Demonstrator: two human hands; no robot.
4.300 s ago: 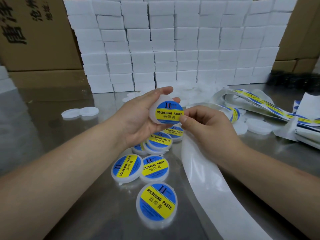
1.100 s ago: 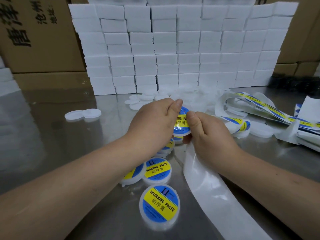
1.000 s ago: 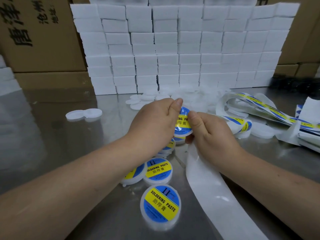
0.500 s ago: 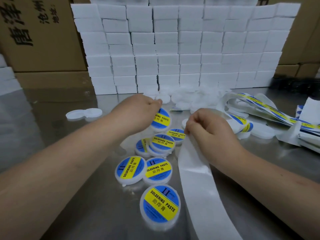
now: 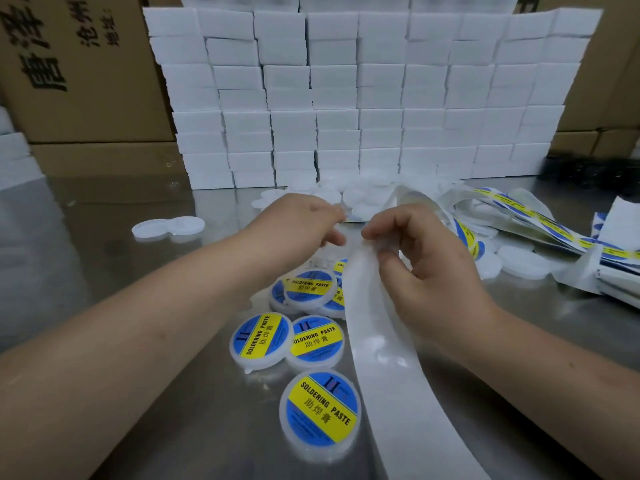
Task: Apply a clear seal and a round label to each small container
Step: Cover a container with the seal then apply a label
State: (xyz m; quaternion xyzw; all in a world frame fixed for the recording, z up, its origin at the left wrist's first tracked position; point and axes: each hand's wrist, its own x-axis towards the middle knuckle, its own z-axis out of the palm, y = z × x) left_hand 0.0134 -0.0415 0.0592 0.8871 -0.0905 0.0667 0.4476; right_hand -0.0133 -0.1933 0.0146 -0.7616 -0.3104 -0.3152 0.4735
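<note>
Several small round containers with blue and yellow "Soldering Paste" labels lie on the steel table: the nearest one (image 5: 320, 410), a pair (image 5: 259, 341) behind it, and a small overlapping pile (image 5: 308, 289). A long white backing strip (image 5: 391, 375) runs from the front edge up to my right hand (image 5: 429, 271), which pinches its top end between thumb and fingers. My left hand (image 5: 304, 220) hovers above the pile, its fingertips close to the strip's top edge, thumb and forefinger apart with nothing seen between them. Plain white containers (image 5: 367, 195) lie heaped behind both hands.
A wall of stacked white boxes (image 5: 346, 98) fills the back, with cardboard cartons (image 5: 86, 64) on the left. Two white lids (image 5: 168, 228) lie at the left. Strips of blue-yellow round labels (image 5: 519, 209) and a plain container (image 5: 519, 261) lie at the right.
My left hand has let go of the labelled container onto the pile and moved up toward the strip. My right hand has lifted the strip's end.
</note>
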